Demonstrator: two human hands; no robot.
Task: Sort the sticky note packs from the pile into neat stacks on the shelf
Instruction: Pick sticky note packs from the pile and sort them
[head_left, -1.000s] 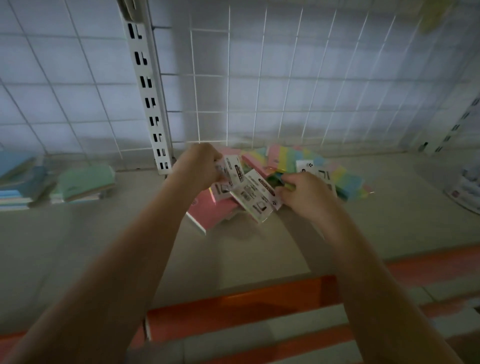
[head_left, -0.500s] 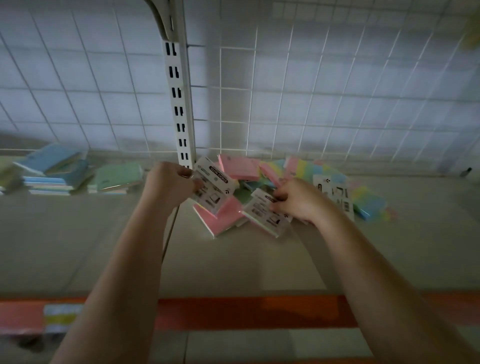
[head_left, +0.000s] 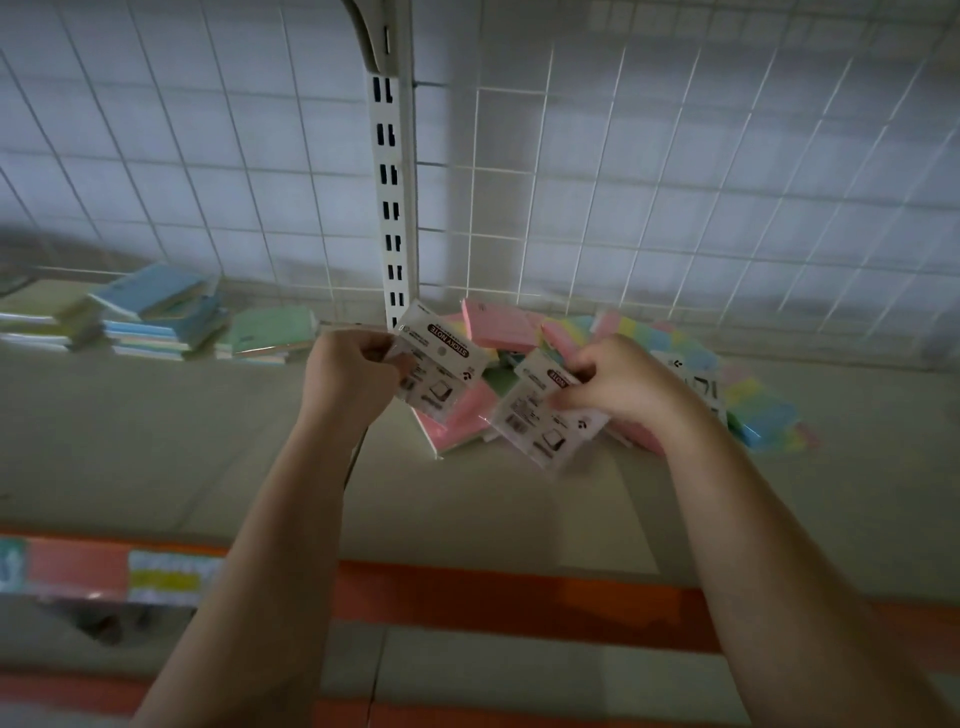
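Observation:
A pile of sticky note packs (head_left: 670, 358), pink, green, yellow and blue, lies at the back of the beige shelf (head_left: 156, 441) against the wire grid. My left hand (head_left: 348, 374) holds one pack (head_left: 441, 364), white label side up, lifted just left of the pile. My right hand (head_left: 618, 384) grips a second white-labelled pack (head_left: 540, 421) over the pile's front edge. Sorted stacks sit far left: a blue stack (head_left: 161, 317), a green one (head_left: 270, 332) and a pale one (head_left: 41, 322).
A white slotted upright (head_left: 392, 208) rises from the shelf behind my left hand, with the wire grid panel (head_left: 675, 182) on both sides. An orange shelf edge strip (head_left: 493, 597) runs along the front, with price labels (head_left: 161, 571) at the left.
Both hands have separated slightly, each lifting its own pack from the pile. The view has shifted right and closer, bringing the sorted stacks at the left further into sight.

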